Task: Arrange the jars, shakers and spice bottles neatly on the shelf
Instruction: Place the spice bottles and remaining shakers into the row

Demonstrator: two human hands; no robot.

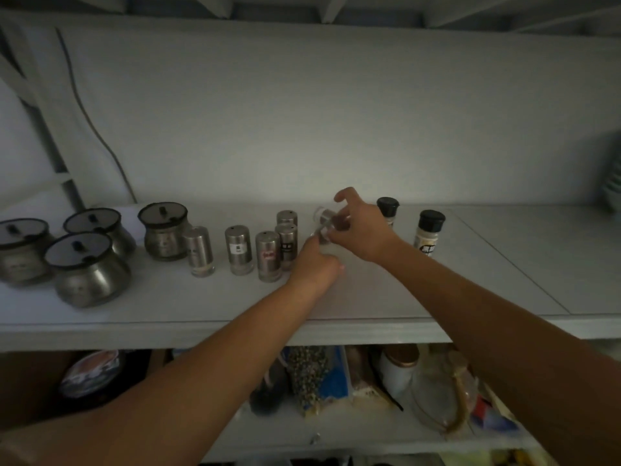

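On the white shelf (369, 297), several round steel jars with dark-rimmed lids stand at the left; the nearest jar (88, 270) is in front. Several steel shakers stand in the middle, among them a labelled shaker (268, 256). Both my hands meet on a small clear-and-metal shaker (323, 225), tilted just above the shelf to the right of that group. My right hand (361, 227) grips its upper part and my left hand (317, 267) holds it from below. Two spice bottles with black caps stand to the right: one (388, 210) behind my right hand, one (428, 233) further right.
The shelf's right part is bare up to stacked bowls (613, 183) at the far right edge. A cable (90, 122) hangs down the back wall at left. The lower shelf (336, 432) holds bags, a white container (398, 368) and other packets.
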